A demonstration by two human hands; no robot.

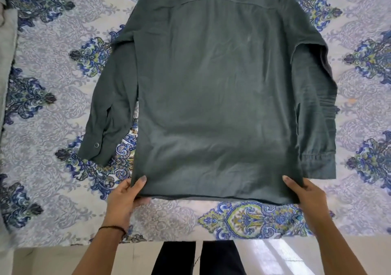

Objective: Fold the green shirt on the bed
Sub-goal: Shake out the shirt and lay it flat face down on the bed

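Two hands on the hem, both holding cloth. Left hand [124,198] pinches the hem's left corner, thumb [141,180] on top, the other fingers tucked under the fabric. Right hand [307,196] pinches the hem's right corner the same way, its thumb [289,180] on top. Dark thread band [114,228] round the left wrist.

Green shirt [211,84] lies back side up on the bed [53,190], hem toward the near edge, collar end toward the far edge and cut off by the top of the view. The hem looks slightly raised off the sheet between the hands, with shadow under it. Yoke seam runs across the upper back.

Left sleeve [105,109] angles out from the body toward the bed's left side, cuff nearest the person, one button [97,145] showing on the cuff. Right sleeve [315,109] is doubled down along the body's right side, its cuff [317,164] just beside the right hand.

Sheet is white with grey and blue-green floral print. Grey cloth [6,63] at the bed's left edge. Beyond the near edge: pale floor [275,257] and dark trouser legs [211,257].
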